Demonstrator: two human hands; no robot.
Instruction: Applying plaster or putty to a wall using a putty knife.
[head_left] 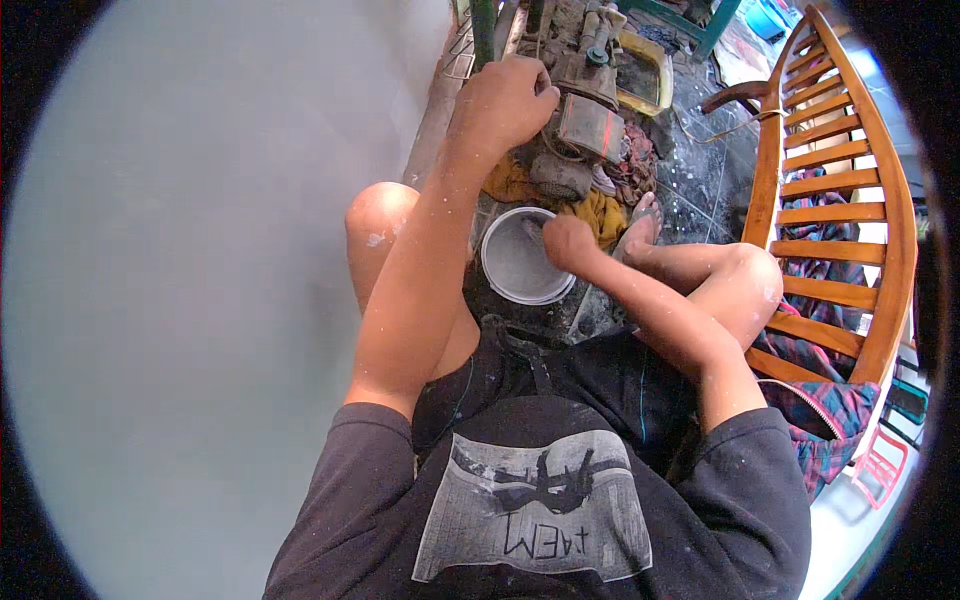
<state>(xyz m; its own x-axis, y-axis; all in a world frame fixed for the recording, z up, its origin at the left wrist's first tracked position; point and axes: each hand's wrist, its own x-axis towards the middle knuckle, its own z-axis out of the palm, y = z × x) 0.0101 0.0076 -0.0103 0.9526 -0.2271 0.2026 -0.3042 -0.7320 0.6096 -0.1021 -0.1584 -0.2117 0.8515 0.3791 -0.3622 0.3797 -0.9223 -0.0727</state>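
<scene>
- Dark tiled floor (700,175), flecked with white, lies beneath the work; a plain grey wall (220,250) bounds the left side.
- Right hand (571,245): fingers curled, at the right rim of the bucket (510,293). The palm side is hidden; whether the fingers grip anything cannot be told.
- Left hand (505,100): fingers bent inward, beyond the bucket and near the green post (484,30). Its contents, if any, are hidden; contact with the post cannot be confirmed.
- Bucket position: between the lower legs, mouth upward. The round rim is pale, the inside greyish.
- Edges and room: the bucket mouth is uncovered to the left of the right hand, and a gap separates the two forearms. The left knee (385,205) borders the wall side; the right knee (755,275) borders the slatted bench (835,210).
- Far edge: yellow cloth (605,215) lies just beyond the bucket, with a dirty machine (590,125) and red cloth (637,165) behind it. A yellow frame (650,75) lies farther off.
- Left arm pose: forearm extended forward, nearly in line from elbow to wrist.
- Right arm pose: elbow bent outward, forearm angled inward to the bucket.
- Plaid cloth (835,410) lies at the bench's near end.
</scene>
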